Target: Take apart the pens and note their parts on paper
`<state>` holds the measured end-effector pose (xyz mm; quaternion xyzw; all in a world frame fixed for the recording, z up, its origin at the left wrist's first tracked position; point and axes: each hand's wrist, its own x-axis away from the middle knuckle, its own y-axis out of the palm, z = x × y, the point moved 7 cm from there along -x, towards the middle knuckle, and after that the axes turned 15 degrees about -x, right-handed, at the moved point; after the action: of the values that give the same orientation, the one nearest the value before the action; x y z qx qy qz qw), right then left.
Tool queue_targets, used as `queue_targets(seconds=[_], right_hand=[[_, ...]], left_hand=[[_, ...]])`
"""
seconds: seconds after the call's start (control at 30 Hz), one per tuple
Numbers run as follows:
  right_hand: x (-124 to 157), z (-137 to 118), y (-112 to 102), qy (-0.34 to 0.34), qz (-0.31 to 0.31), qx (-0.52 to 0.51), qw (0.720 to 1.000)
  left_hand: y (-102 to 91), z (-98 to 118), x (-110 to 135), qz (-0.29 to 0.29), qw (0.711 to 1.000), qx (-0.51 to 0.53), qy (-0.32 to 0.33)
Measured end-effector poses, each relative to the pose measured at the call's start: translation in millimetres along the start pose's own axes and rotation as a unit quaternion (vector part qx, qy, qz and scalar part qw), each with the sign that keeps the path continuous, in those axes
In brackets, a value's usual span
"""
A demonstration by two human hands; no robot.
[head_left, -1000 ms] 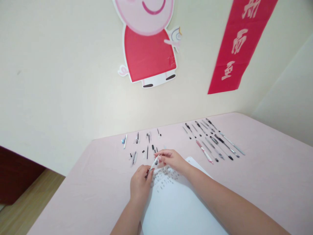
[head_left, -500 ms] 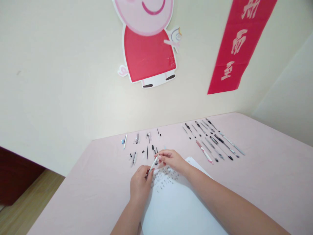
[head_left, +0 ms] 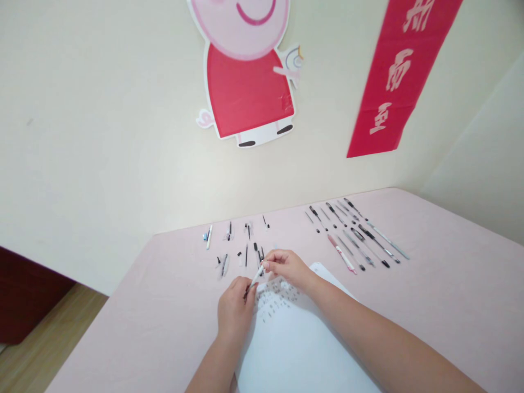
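Note:
A slim white pen (head_left: 256,275) slants between my two hands, above the top edge of a white sheet (head_left: 303,349) with rows of small dark marks. My left hand (head_left: 236,304) is closed around its lower end, where a dark part shows by the fingers. My right hand (head_left: 286,267) pinches the upper end with thumb and fingertips. Just beyond the pen lie a black-capped pen (head_left: 256,251) and a dark refill, partly hidden by my right hand. What my fingers cover at the pen's ends cannot be made out.
Left of my hands, pen parts (head_left: 223,266), dark refills (head_left: 246,255) and a white pen with a blue piece (head_left: 209,237) lie on the pink tabletop (head_left: 164,305). To the right are rows of pens (head_left: 370,234) and a pink-and-white pen (head_left: 342,254). A wall stands behind.
My hands stay almost in place, both still on the white pen. My right fingertips have shifted very slightly on its upper end. The things on the table have not moved.

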<state>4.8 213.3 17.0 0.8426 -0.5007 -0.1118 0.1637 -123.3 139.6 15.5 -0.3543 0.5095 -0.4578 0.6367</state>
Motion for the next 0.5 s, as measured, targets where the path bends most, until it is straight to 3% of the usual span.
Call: queue_targets(seconds=[0.17,0.3,0.4,0.5], right_hand=[[-2.3,8.2,-2.7,-0.003,0.015,0.019,1.000],[0.0,1.8,-8.3,-0.092,0.058,0.119,0.987],[9.3,-11.8,-3.0,-0.186,0.057,0.260,0.946],[20.3,-18.3,16.6,-0.264,-0.024,0.400,0.877]], left_hand=[[0.6,0.3,0.3,-0.002,1.000,0.008,0.004],[1.2,-1.7,0.1,-0.003,1.000,0.024,-0.015],[1.0,-2.9,0.2,0.001,0.999,0.035,-0.026],[1.1,-3.2,0.4,0.000,0.999,0.041,-0.028]])
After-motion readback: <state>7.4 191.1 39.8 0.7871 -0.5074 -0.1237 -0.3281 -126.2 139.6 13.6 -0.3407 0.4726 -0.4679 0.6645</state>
